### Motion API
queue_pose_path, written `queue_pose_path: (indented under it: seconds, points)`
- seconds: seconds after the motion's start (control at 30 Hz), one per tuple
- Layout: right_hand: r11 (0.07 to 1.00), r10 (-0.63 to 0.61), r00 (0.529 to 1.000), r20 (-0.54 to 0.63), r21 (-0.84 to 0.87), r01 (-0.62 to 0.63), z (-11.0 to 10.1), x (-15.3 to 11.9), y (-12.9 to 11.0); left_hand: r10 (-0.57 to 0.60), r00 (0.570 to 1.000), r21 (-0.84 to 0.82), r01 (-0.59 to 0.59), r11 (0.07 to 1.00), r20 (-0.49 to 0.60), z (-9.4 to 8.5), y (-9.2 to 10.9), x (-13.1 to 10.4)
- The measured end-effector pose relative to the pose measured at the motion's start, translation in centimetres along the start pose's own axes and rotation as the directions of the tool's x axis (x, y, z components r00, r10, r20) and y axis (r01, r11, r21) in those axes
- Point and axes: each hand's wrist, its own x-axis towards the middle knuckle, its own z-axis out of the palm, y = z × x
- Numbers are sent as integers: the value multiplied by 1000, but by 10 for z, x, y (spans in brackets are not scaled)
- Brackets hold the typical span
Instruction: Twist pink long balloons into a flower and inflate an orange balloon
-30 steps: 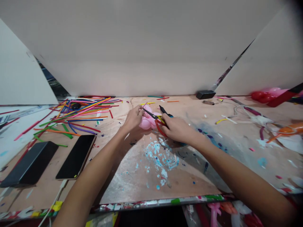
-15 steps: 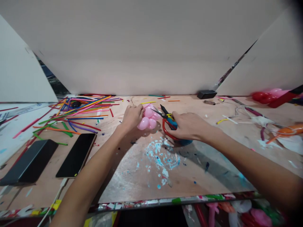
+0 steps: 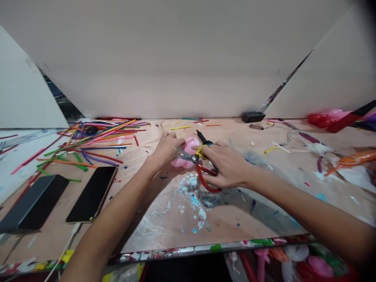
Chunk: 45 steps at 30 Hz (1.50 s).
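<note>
Near the middle of the wooden table (image 3: 164, 231), my left hand (image 3: 168, 148) has its fingers closed on a bunch of pink balloon bubbles (image 3: 192, 147). My right hand (image 3: 226, 162) grips red-handled scissors (image 3: 205, 178), whose blades point left across the front of the pink balloon, close to my left fingertips. Between the fingers of my right hand there is also something yellow, and a black pointed tool (image 3: 201, 137) sticks out behind them; how it is held is partly hidden.
Thin uninflated balloons (image 3: 108, 133) lie at the left, behind a black phone (image 3: 91, 194) and a dark box (image 3: 33, 203). A small black box (image 3: 253, 116) stands at the back. An orange balloon (image 3: 357, 158) and red balloons (image 3: 320, 120) are at right.
The scissors have swung lower and left, their blades now across the front of the pink balloon. My right hand has turned, and the blue item under it no longer shows as clearly.
</note>
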Motion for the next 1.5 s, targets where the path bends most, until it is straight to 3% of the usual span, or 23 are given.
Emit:
queue_pose_path:
  seconds: [0.1, 0.3, 0.47, 0.57, 0.73, 0.87, 1.0, 1.13, 1.23, 1.3, 1.4, 1.5]
  points:
    - [998, -10, 1000, -17, -56, 9, 15, 7, 6, 49, 999, -28, -48, 998, 23, -2, 6, 1]
    - [992, 107, 994, -35, -58, -108, 32, 6, 17, -202, 975, -236, 176, 956, -90, -4, 4, 4]
    - [981, 185, 983, -3, -59, -185, 30, 8, 16, -283, 930, -189, 242, 952, -235, 2, 3, 3]
    - [968, 245, 970, 1, -49, -245, 30, 8, 17, -320, 911, -189, 277, 942, -261, 0, -2, 2]
    - [974, 228, 963, -147, 19, -228, 28, 6, 13, -274, 944, -46, 270, 962, -182, -1, -8, 0]
    - [984, 144, 959, -243, 135, -114, 25, 11, 13, -143, 987, -16, 142, 990, -75, 0, -3, 1]
    - [988, 34, 984, -177, 151, -7, 34, 17, 21, -74, 995, -118, 65, 991, -69, -1, 0, 2]
    - [989, 55, 979, -198, 144, -26, 47, 18, 28, -114, 990, -319, 84, 944, -78, -3, 0, 3]
    - [994, 38, 973, -227, 110, -14, 51, 16, 27, -175, 979, -514, 98, 852, -104, -3, 3, 4]
    - [995, 12, 965, -262, 102, 15, 53, 16, 24, -269, 954, -664, 118, 738, -130, -2, 7, 7]
    - [993, -15, 956, -294, 108, 49, 59, 17, 17, -446, 881, -872, 88, 481, -157, 2, 17, 13]
    - [989, 3, 956, -294, 144, 41, 71, 20, 10, -601, 790, -976, 19, 216, -118, 3, 26, 20]
